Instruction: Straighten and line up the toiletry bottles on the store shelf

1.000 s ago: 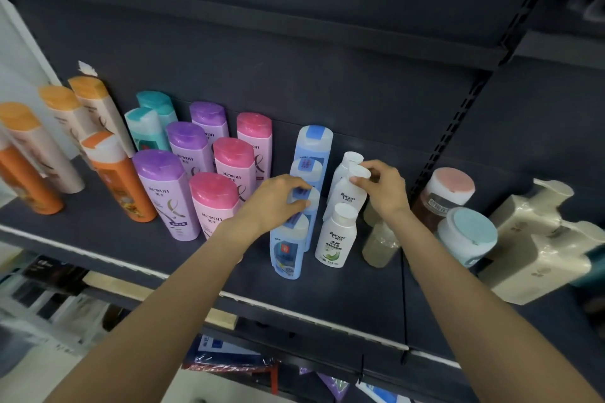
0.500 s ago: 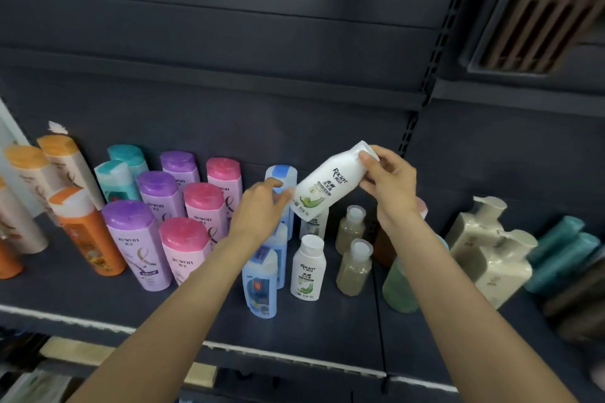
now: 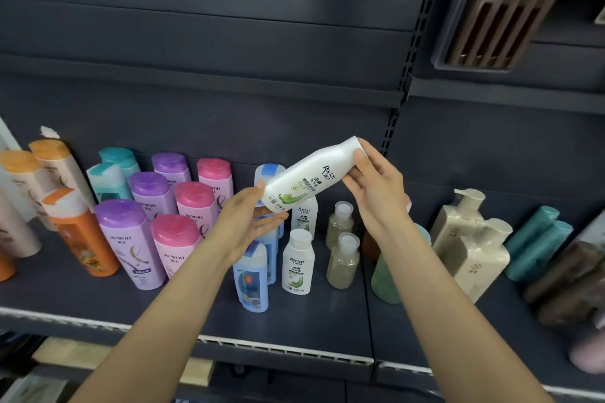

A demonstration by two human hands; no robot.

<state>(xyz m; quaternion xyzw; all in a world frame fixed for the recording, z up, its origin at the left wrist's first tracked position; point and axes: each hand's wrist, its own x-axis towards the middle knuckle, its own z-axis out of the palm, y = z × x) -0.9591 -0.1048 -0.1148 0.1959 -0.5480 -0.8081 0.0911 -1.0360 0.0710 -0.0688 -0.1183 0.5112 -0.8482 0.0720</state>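
Bottle point(image 3: 306, 181) held in the air between my two hands, above the blue and white rows on the shelf point(image 3: 294, 327).

Its long axis slants from cap at upper right down to base at lower left, label facing me. My right hand point(image 3: 376, 193) pinches the cap end between thumb and curled fingers; my left hand point(image 3: 248, 222) lies flatter, fingers nearly straight, cradling the base from below. Its row stands directly beneath: two matching white bottles point(image 3: 298, 262), one behind the other, so I judge the move ahead is tipping it upright and lowering it there. Smooth matte white plastic, rounded shoulders, green leaf print. Beside that row stand clear bottles point(image 3: 342, 260) of pale liquid and glossy blue bottles point(image 3: 251, 281).
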